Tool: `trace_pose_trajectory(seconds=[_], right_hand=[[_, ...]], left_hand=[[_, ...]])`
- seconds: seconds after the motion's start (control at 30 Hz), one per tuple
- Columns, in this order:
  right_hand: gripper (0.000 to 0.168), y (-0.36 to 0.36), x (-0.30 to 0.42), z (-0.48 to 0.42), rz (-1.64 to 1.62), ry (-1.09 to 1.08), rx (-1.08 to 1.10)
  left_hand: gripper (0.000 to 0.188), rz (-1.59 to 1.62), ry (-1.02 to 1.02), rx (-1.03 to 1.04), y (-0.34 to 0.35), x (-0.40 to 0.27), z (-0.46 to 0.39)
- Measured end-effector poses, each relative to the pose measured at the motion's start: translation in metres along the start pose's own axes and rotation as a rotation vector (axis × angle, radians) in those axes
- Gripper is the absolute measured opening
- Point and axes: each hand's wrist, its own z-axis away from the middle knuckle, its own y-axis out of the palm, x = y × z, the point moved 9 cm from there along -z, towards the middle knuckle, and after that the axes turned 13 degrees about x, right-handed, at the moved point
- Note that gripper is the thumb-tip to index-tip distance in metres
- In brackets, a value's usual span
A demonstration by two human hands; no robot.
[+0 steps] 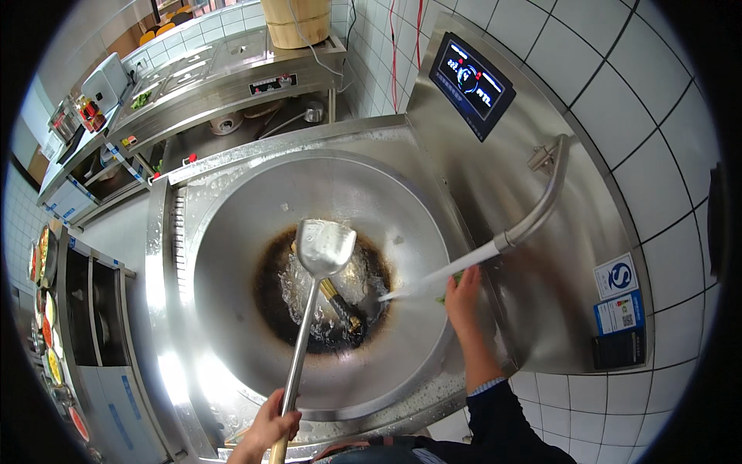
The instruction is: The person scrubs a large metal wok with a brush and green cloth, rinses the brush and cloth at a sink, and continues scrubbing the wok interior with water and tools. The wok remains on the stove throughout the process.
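Observation:
My left hand [272,426] grips the handle of a long metal wok spatula [326,246], whose blade hangs over the middle of a large steel wok [232,243]. In the wok's browned bottom, water [298,290] ripples around a bamboo wok brush [345,310] with a dark binding. The spatula covers part of the brush. A swing faucet [469,255] pours a stream into the wok from the right. Just below the spout, my right hand [465,298] is at the wok's right rim. Bits of something green [442,300] show at its fingers, too hidden to name.
A lit control panel [472,84] is on the steel backsplash [522,301]. Beyond the wok stands a steel serving counter [214,81] with a wooden bucket [297,23] on it. Several plates of food line a shelf unit [101,342] at left.

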Motion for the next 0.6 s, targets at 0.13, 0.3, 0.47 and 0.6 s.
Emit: trace_pose_trajectory(seconds=[0.13, 0.3, 0.47, 0.6], right_hand=[[0.048, 0.048, 0.027, -0.029, 0.282, 0.232, 0.060], [0.040, 0.079, 0.073, -0.080, 0.327, 0.103, -0.126], [0.034, 0.115, 0.138, -0.093, -0.167, 0.108, -0.125], [0.033, 0.121, 0.129, -0.096, -0.371, 0.289, -0.131]], left_hand=[[0.045, -0.139, 0.164, -0.086, -0.020, 0.014, 0.030], [0.044, -0.153, 0.163, -0.185, -0.038, 0.036, 0.054], [0.048, -0.108, 0.117, -0.145, -0.061, 0.061, 0.074], [0.062, -0.177, 0.144, -0.164, -0.081, 0.077, 0.089]])
